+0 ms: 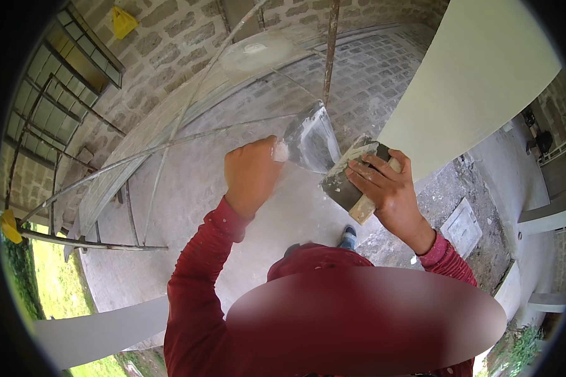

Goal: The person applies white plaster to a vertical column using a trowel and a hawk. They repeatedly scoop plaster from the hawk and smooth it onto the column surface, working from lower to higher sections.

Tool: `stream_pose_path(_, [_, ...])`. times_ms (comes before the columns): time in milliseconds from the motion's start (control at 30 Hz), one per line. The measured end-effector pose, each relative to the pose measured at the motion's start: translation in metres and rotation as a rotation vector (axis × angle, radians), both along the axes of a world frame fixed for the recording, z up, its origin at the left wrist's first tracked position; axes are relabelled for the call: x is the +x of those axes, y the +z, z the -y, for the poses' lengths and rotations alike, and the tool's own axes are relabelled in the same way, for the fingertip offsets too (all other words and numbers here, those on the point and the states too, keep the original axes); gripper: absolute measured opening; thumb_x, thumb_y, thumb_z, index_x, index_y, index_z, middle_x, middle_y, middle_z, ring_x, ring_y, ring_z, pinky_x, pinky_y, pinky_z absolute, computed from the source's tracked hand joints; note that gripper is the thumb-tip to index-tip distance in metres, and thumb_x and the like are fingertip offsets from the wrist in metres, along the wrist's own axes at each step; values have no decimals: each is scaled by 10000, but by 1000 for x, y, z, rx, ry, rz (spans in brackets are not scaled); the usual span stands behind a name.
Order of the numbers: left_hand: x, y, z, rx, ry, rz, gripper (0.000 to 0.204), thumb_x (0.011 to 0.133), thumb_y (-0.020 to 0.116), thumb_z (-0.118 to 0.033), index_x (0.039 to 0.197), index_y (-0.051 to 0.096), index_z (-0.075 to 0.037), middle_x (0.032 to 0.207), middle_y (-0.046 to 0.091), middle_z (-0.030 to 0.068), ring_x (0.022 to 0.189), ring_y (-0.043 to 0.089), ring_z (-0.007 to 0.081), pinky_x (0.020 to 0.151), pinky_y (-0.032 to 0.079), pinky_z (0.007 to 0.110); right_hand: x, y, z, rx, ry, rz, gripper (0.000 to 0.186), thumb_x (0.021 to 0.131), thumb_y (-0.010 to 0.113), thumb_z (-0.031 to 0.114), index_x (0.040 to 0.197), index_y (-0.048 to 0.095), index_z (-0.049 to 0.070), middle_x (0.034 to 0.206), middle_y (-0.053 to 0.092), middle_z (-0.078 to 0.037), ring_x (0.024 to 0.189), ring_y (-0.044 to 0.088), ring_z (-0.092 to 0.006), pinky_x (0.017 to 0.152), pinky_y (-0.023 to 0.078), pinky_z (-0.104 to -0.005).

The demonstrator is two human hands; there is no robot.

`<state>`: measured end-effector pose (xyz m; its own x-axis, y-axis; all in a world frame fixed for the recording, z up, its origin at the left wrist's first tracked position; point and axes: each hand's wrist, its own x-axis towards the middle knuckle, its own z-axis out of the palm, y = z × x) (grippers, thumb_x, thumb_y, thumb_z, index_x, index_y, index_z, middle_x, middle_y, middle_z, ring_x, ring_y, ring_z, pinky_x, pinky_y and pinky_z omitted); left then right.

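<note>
left hand: grip closed on one wide scraper, white-smeared, between the hands. right hand: grip clamped on one dark flat tool, just beside it. advisable: shallow angle, light even pressure.

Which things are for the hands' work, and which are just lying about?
In use:
wide blade in left hand
wooden-handled blade in right hand
white paste on both

Seemingly just around:
yellow bag at the wall
pale square slab on the ground
</note>
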<state>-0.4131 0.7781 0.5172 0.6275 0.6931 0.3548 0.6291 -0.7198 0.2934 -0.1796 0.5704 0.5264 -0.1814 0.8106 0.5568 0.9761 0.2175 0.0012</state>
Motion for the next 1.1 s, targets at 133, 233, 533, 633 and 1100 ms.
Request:
stream_pose_path(133, [-38,-50,-8,-154,257,40,330,860,878,-268,1146,802,-123,864,767,188,823,753,417,727,579,496,-18,-28,-15,-141,62,-303,529,833,764,-15,1352,769,84,1397,763,-63,1354,656,-294,1204,380,-594])
stream_pose_path(233, [-49,-89,12,-293,222,49,321,863,882,-283,1135,807,-130,857,771,189,814,753,424,731,582,493,-41,-53,-44,-128,94,-463,675,825,779,-9,1485,694,105,1501,696,-80,1434,583,-347,1231,356,-628])
stream_pose_path(533, [-123,-147,-15,-630,344,285,230,886,844,-216,1029,781,-47,826,755,183,757,731,375,731,563,458,-4,-254,-98,-353,-57,-776,553,843,647,-115,1344,769,84,1364,757,-166,1237,692,-398,1113,529,-517])
stream_pose_path(633, [-134,-162,-41,-561,400,253,203,889,829,-175,983,755,-11,779,720,157,679,652,271,695,529,415,6,-348,-85,-477,-581,-1578,459,874,703,-50,1329,741,-2,1187,792,-235,1039,773,-398,941,616,-450])
stream_pose_path(1100, [-38,-146,-278,-734,541,228,264,901,831,-207,1119,781,-68,970,798,177,865,748,417,771,588,468,154,-314,-504,-148,-372,-2020,280,981,767,85,1241,734,-11,1087,779,-92,901,766,-201,794,586,-335])
